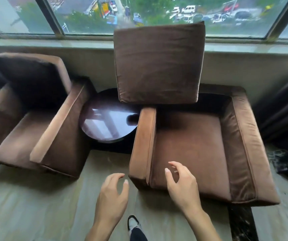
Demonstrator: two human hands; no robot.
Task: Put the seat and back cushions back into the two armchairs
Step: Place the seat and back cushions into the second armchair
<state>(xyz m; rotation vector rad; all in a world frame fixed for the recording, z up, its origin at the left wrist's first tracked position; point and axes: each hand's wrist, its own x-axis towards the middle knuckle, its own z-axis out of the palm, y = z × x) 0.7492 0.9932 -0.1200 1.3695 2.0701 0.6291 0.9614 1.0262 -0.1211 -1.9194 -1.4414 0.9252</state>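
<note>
Behind everything, a wide bay window (91, 16) looks down on parked cars and trees, and a pale ledge runs below it. Two brown velvet armchairs stand on the light floor (26, 206), with a round dark glossy tabletop (105, 126) between them. In the left armchair (52, 129), a dark brown back cushion (33, 79) is upright against the backrest above a seat pad. In the right armchair (244, 136), the brown velvet seat cushion (190, 146) lies flat between the arms, its front edge toward the person. The loose brown rectangular back cushion (158, 63) stands on its lower edge at the rear of that chair, its broad face toward the camera. It is shifted left, so its lower left corner overhangs the chair's left arm and the tabletop. Open floor lies in front of both chairs. The left hand (112, 195) hovers over the floor and the right hand (181, 185) over the seat's front edge. Both have loosely curled, spread fingers and hold nothing.
</note>
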